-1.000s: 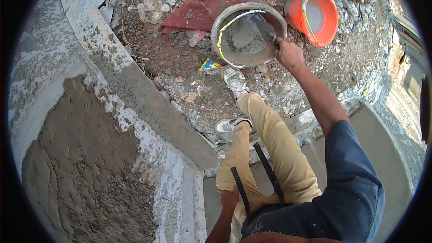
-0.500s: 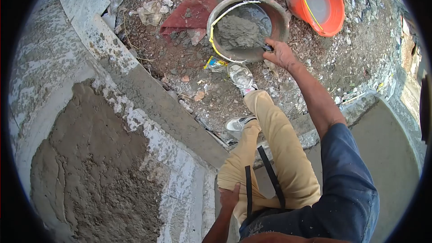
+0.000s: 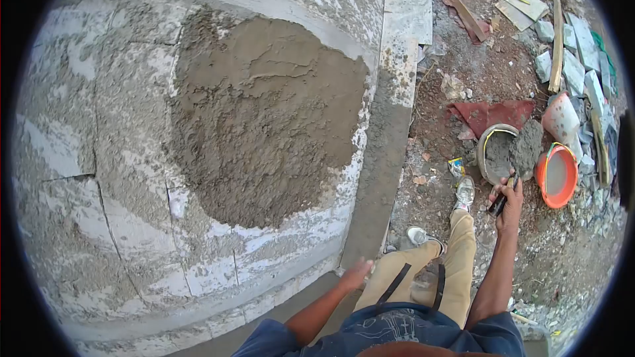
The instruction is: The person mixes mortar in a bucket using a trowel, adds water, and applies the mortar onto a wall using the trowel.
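Note:
My right hand (image 3: 508,203) is closed round the black handle of a trowel (image 3: 497,206). A heap of wet grey mortar (image 3: 528,148) lies on its blade, hiding the metal, and overlaps the right side of the mortar bucket (image 3: 485,169). More grey mortar sits inside that bucket, which has a yellow and white handle. My left hand (image 3: 358,274) hangs beside my left thigh, holding nothing that I can see; its fingers are blurred. To the left, a wide patch of wet mortar (image 3: 271,125) covers part of the rough wall (image 3: 132,225).
An orange bucket (image 3: 567,199) with cloudy liquid stands right of the mortar bucket. Behind them lie a red cloth (image 3: 486,114), a whitish bucket (image 3: 561,118), wood strips (image 3: 557,46) and pale block pieces (image 3: 574,69). A mortar-covered ledge (image 3: 378,178) runs along the wall.
My view has swung left toward the wall. My right hand has raised the trowel, now loaded with mortar, out of the bucket. My left hand has come off my thigh.

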The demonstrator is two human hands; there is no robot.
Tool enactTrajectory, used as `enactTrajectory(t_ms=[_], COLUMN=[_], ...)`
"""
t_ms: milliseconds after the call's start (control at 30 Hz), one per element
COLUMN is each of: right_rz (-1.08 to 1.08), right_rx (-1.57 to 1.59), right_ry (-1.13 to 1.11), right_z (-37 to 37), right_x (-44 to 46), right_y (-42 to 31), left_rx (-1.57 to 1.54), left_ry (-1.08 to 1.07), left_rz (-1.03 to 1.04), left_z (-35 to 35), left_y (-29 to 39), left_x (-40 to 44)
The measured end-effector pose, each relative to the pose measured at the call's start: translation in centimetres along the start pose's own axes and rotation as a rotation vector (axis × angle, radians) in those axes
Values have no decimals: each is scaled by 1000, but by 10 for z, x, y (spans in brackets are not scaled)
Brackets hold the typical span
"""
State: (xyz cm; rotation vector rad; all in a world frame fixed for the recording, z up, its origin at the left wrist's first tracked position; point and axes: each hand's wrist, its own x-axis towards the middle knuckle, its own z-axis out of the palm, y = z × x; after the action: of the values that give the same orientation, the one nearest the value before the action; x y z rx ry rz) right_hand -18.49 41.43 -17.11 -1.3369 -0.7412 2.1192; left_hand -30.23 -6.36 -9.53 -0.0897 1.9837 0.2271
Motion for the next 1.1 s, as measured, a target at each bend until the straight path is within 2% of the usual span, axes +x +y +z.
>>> enactTrajectory(t_ms=[67, 133, 200, 267, 333, 400, 433, 467, 567, 633, 667, 700, 733, 767, 800, 833, 867, 900, 1000, 1033, 1067, 1100], right_rz=[-93, -249, -402, -554, -737, -999, -1027, -1027, -1231, -1062, -1004, -822, -774, -906, -872, -820, -800, -565, -546, -653, -917, -876], right_rx=[227, 330, 458, 477, 382, 234, 233, 94, -208, -126, -206, -440, -601, -629, -753, -676, -586, -618, -732, -724, -729, -874], right_ry=[-18, -175, -273, -263, -119, 118, 204, 333, 676, 436, 348, 79, -257, -537, -825, -1042, -1134, -1257, -1214, -1146, -1008, -898], right_z=[74, 117, 154, 192, 241, 290, 326, 351, 444, 523, 566, 586, 585, 561, 524, 481, 442, 412, 383, 390, 401, 413], right_x=[-55, -91, -119, -139, -157, -143, -159, -152, -110, -121, -103, -125, -157, -198, -240, -282, -314, -338, -322, -303, -278, -250], right_y=[-60, -108, -152, -193, -223, -233, -228, -218, -139, -67, -15, 25, 62, 97, 128, 149, 173, 164, 144, 127, 114, 95], left_rx=[-106, -256, -410, -570, -853, -1014, -1039, -1068, -1139, -1094, -918, -738, -552, -452, -364, -318, -281, -88, 305, 442, 621, 806], left_ry=[148, 269, 430, 560, 682, 742, 762, 783, 884, 952, 1012, 1049, 1061, 1158, 1256, 1299, 1432, 1499, 1674, 1724, 1779, 1829], left_rz=[126, 247, 255, 256, 212, 84, 61, 40, 79, 66, 100, 114, 116, 155, 210, 190, 294, 396, 600, 639, 636, 631], left_z=[-40, -88, -117, -127, -119, -102, -90, -77, -44, -37, -54, -79, -101, -129, -163, -200, -234, -269, -352, -375, -399, -423], left_y=[-19, -34, -77, -158, -202, -249, -264, -271, -266, -270, -254, -227, -207, -200, -191, -174, -159, -150, -105, -89, -72, -55], left_x=[-31, -84, -119, -132, -164, -188, -202, -217, -250, -263, -273, -293, -321, -335, -342, -363, -376, -392, -433, -444, -456, -468])
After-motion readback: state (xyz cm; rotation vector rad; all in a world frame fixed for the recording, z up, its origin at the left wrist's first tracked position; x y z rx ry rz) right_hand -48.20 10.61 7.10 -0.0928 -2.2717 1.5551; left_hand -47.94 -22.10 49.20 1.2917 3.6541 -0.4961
